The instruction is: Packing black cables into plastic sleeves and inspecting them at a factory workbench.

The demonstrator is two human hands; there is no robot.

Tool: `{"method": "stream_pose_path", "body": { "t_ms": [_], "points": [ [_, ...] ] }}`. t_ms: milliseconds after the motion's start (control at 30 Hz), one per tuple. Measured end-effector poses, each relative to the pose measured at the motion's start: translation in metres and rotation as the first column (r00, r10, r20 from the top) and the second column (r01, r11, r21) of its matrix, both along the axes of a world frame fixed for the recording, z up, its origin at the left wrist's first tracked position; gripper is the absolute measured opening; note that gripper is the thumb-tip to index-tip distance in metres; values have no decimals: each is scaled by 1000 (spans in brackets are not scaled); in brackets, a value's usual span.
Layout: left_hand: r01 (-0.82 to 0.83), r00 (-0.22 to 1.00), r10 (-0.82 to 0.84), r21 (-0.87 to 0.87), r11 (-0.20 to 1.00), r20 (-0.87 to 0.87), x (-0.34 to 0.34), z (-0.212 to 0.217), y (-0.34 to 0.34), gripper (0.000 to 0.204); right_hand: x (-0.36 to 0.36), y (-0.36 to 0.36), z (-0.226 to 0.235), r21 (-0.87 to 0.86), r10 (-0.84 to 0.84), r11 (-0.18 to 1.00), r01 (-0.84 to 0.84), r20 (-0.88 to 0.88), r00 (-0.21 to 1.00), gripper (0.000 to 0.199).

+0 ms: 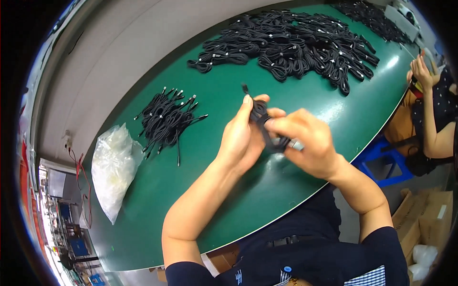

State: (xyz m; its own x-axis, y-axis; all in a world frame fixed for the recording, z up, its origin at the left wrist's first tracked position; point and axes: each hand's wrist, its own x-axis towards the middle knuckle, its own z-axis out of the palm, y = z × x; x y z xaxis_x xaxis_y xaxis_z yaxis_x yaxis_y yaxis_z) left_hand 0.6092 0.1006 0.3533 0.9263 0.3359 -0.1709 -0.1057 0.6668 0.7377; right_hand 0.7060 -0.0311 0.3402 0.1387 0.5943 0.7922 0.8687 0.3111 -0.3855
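Observation:
Above the green table, both my hands are closed around one coiled black cable. My left hand grips the coil from the left, thumb along its upper end, where a dark plug sticks up past the fingers. My right hand pinches the middle of the coil from the right, its fingers slightly blurred. A silvery connector shows by the right fingertips at the lower end of the coil. Part of the cable is hidden behind my fingers.
A large heap of coiled black cables covers the far table. A smaller cable pile and a clear plastic bag lie left. At right, a co-worker's hands are raised near a blue stool and cardboard boxes.

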Motion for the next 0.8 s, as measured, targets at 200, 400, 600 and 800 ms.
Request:
{"method": "stream_pose_path", "body": {
  "t_ms": [200,400,600,800],
  "points": [
    [339,892,105,803,491,-441,-24,-2,20,38,28,-11,11,-163,33,932,-323,-851,523,16],
    [58,997,-6,745,664,-72,-10,8,-14,30,28,-11,-1,-116,88,898,-424,-898,432,24],
    [34,992,48,621,783,-114,-7,-6,-18,22,11,-8,-8,47,159,968,-245,-874,459,27],
    [65,988,4,447,892,-152,-7,-8,-21,32,6,-1,-20,97,-6,993,61,-492,871,15]
  ]
}}
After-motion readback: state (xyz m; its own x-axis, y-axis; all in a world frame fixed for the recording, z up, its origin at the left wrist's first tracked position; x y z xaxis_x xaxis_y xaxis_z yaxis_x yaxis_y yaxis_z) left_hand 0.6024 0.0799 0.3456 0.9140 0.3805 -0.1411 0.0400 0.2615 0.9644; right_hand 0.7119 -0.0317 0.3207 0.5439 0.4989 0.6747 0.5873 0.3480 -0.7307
